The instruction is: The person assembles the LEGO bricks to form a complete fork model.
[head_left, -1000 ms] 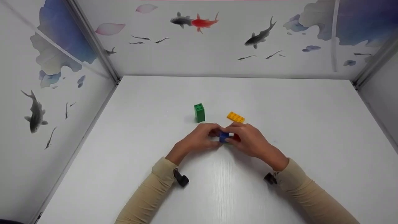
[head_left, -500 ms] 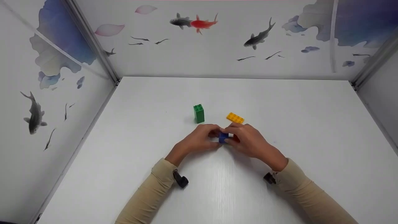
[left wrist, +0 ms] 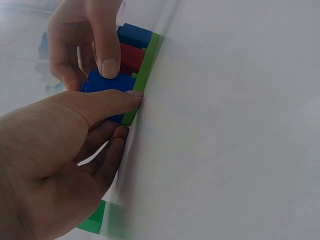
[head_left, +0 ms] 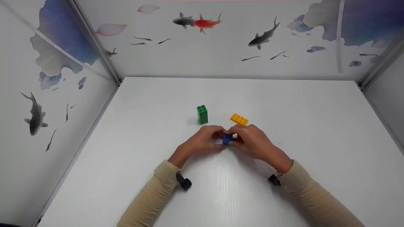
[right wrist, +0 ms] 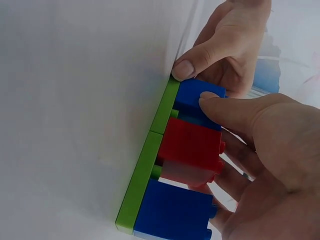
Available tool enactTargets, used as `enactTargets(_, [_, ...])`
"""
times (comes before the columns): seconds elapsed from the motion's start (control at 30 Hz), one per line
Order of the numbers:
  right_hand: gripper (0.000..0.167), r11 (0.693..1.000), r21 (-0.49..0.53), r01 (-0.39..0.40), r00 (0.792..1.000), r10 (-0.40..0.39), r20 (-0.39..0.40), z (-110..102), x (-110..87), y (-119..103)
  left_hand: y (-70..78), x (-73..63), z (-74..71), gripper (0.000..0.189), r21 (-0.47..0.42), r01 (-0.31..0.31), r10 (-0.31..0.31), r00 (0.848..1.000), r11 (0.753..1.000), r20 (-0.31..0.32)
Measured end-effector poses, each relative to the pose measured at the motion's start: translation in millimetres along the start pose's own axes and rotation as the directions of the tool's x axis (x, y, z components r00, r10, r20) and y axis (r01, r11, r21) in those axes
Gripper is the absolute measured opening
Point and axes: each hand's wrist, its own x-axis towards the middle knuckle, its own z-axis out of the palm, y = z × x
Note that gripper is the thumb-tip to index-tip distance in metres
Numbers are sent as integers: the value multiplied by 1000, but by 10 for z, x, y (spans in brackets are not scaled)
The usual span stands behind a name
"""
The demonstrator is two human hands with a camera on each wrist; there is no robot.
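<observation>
Two light-green base plates (right wrist: pixel 139 170) stand end to end on the white table, with a red brick (right wrist: pixel 190 147) between two blue bricks. My left hand (head_left: pixel 199 138) pinches the left end, its thumb across the plate's end and the left blue brick (left wrist: pixel 112 82). With thumb and fingers, my right hand (head_left: pixel 254 142) grips that same blue brick from above; its other fingers lie behind the red one. The right-hand blue brick (right wrist: pixel 175 210) shows below them in the right wrist view. In the head view, the hands hide most of the row.
Behind my left hand, a tall green brick stack (head_left: pixel 202 114) stands upright. A flat yellow plate (head_left: pixel 239 119) with studs up lies just beyond my right hand. Printed walls (head_left: pixel 208 63) close off the white table (head_left: pixel 142 107) at the back and sides.
</observation>
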Motion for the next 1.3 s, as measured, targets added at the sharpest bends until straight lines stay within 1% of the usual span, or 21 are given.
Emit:
enactTargets(0.23, [38,997,43,-58,998,56,42,-9,15,19,-5,-4,-6,38,25,-22,22,1000,999,-9])
enactTargets(0.37, [41,995,71,-64,996,59,64,-25,15,49,-2,-4,-4,36,24,-29,30,1000,999,-8])
enactTargets(0.47, [43,991,106,-81,993,71,92,-48,19,86,6,0,-5,35,20,-23,23,1000,1000,-3])
enactTargets(0.63, [47,980,162,-118,984,93,154,-107,25,169,20,1,-10,36,28,6,-7,1000,1000,2])
enactTargets(0.83, [52,970,210,-123,980,86,177,-226,-20,298,25,2,-15,37,21,40,-40,999,999,15])
enactTargets(0.97, [55,962,228,-153,972,104,212,-305,-65,371,35,1,-25,37,13,62,-62,998,998,15])
enactTargets(1.1, [54,955,232,-185,961,127,245,-347,-102,411,39,-10,-24,38,4,88,-88,996,996,15])
enactTargets(1.3, [50,959,201,-202,952,145,269,-334,-182,448,56,-12,-11,39,-9,115,-115,993,993,14])
